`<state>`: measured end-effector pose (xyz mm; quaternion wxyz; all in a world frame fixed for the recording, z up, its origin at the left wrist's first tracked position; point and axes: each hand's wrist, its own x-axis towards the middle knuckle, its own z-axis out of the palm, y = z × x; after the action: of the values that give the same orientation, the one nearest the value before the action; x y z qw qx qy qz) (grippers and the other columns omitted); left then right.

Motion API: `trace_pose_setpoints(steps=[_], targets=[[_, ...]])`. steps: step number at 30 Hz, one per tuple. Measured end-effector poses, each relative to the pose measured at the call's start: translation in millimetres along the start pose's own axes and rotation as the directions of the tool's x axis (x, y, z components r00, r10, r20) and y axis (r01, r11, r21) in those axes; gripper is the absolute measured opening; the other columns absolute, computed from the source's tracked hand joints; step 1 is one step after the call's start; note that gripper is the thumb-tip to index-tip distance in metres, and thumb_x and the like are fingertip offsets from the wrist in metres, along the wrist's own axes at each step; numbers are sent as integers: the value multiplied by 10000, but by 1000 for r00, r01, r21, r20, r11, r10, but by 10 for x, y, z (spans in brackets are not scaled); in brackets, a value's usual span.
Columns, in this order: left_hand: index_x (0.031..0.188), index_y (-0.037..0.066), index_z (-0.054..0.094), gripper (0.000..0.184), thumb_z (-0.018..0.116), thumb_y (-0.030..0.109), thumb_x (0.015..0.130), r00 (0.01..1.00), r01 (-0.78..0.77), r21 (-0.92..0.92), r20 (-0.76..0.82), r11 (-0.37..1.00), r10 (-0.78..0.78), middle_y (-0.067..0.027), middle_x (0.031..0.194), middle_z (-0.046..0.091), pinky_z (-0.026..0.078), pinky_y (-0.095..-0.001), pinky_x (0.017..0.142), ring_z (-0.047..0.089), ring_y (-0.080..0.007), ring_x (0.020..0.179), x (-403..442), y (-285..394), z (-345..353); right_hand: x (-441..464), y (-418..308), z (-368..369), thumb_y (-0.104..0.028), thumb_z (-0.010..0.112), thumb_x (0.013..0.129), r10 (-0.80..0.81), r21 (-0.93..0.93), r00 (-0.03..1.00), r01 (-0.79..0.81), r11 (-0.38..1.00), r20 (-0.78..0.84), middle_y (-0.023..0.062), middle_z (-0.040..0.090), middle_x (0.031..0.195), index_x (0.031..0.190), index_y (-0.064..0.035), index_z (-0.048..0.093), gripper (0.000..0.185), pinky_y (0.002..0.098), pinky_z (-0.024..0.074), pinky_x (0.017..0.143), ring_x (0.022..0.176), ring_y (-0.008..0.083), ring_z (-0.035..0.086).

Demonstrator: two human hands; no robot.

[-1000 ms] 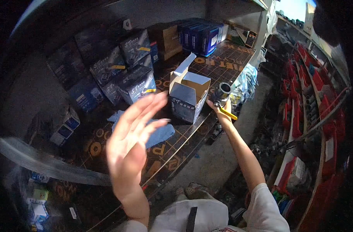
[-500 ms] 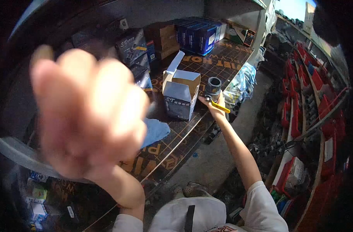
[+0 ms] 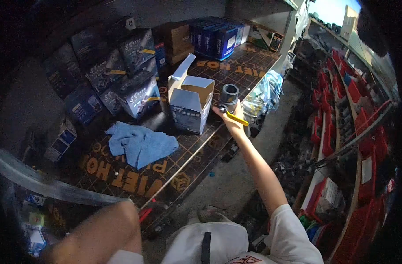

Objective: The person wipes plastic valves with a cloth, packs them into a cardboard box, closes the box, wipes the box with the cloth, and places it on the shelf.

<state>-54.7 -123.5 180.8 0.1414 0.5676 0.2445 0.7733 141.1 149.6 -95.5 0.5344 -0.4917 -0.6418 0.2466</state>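
Closest to the camera is the left arm (image 3: 95, 233), bent and pretty blurry in the bottom left corner. The left hand is out of frame, so I can't tell if it's spread or closed. Next to it there's a pale shirt (image 3: 223, 242) with a dark strip down the front.

The right arm reaches out past the table edge, and the right hand (image 3: 233, 127) has its fingers and thumb closed around a metal valve (image 3: 228, 97). The valve is upright, round opening facing up, with its yellow lever (image 3: 237, 119) angled down across the hand. It's right beside the open box; can't tell if they touch.

On the dark printed table (image 3: 121, 181) there's a crumpled blue cloth (image 3: 141, 145), lying nearer than the open box (image 3: 186, 110). That box stands upright, one flap sticking way up, plain cardboard inside. Behind the cloth, a bunch of dark boxes (image 3: 105, 72) is stacked up, some with a yellow lever pictured on them.

Further back you've got a brown carton (image 3: 176, 44) and a row of blue boxes (image 3: 214, 42) beside it. Off to the right, past the plastic-wrapped stuff (image 3: 265, 92), are racks with red bins (image 3: 335, 88).
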Motion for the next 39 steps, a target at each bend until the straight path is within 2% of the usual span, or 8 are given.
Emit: trace_pose_setpoints(steps=[2, 6, 8, 20, 23, 29, 32, 39], targets=[[713, 77, 424, 233, 401, 129, 939, 1000, -27, 87, 9, 996, 26, -25, 708, 388, 346, -230, 486, 390, -125, 629, 11, -39, 10, -18, -68, -23, -331, 825, 605, -72, -83, 997, 69, 994, -32, 130, 580, 1048, 1095, -39, 485, 663, 385, 450, 838, 965, 267, 562], [722, 71, 433, 223, 412, 130, 935, 997, -71, 229, 41, 971, 63, -25, 706, 396, 347, -226, 488, 394, -123, 624, 56, -82, 25, -16, -100, -32, -332, 823, 606, -70, -35, 997, 69, 997, -22, 143, 579, 1058, 1105, -39, 477, 674, 394, 445, 848, 980, 283, 560], [726, 69, 438, 218, 417, 130, 934, 996, -86, 280, 56, 956, 73, -25, 704, 400, 347, -224, 489, 396, -122, 622, 75, -111, 36, -24, -71, -26, -401, 801, 612, 4, 22, 1000, -4, 1000, 3, 98, 588, 1087, 1139, -91, 466, 698, 495, 229, 1013, 1054, 305, 529], [753, 52, 467, 189, 449, 130, 924, 981, -192, 483, 91, 854, 169, -25, 696, 425, 350, -213, 495, 409, -114, 609, 206, -166, -6, -21, -62, -42, -405, 797, 616, 20, 19, 999, -21, 1000, 41, 93, 600, 1081, 1157, -96, 460, 709, 492, 241, 1009, 1046, 301, 539], [759, 48, 474, 182, 458, 130, 921, 971, -232, 546, 83, 805, 224, -25, 694, 431, 351, -210, 497, 412, -112, 605, 289, -177, -85, 14, 45, -6, -399, 805, 605, 3, -8, 1000, -3, 1000, 23, 110, 591, 1087, 1144, -89, 465, 709, 445, 324, 962, 1034, 317, 532], [773, 40, 489, 170, 474, 130, 916, 936, -259, 632, -22, 731, 350, -25, 690, 444, 352, -205, 500, 419, -109, 599, 521, -70, -283, -16, -47, -36, -380, 811, 606, -19, 10, 1000, 19, 1000, 19, 102, 592, 1054, 1124, -80, 469, 689, 424, 351, 930, 1014, 304, 533], [779, 36, 496, 164, 482, 130, 913, 944, -226, 661, -34, 716, 329, -26, 688, 450, 353, -202, 501, 422, -107, 595, 505, -103, -359, -17, -81, -49, -374, 810, 612, -42, -19, 999, 42, 999, 6, 104, 592, 1053, 1124, -78, 467, 683, 413, 328, 949, 1013, 306, 534], [795, 27, 513, 154, 501, 130, 907, 967, -144, 714, -45, 685, 250, -26, 683, 464, 354, -195, 505, 430, -103, 587, 383, -221, -431, 15, 27, -12, -402, 811, 601, -43, -20, 999, 43, 999, 1, 150, 603, 1039, 1119, -62, 463, 710, 428, 455, 837, 974, 331, 568]])
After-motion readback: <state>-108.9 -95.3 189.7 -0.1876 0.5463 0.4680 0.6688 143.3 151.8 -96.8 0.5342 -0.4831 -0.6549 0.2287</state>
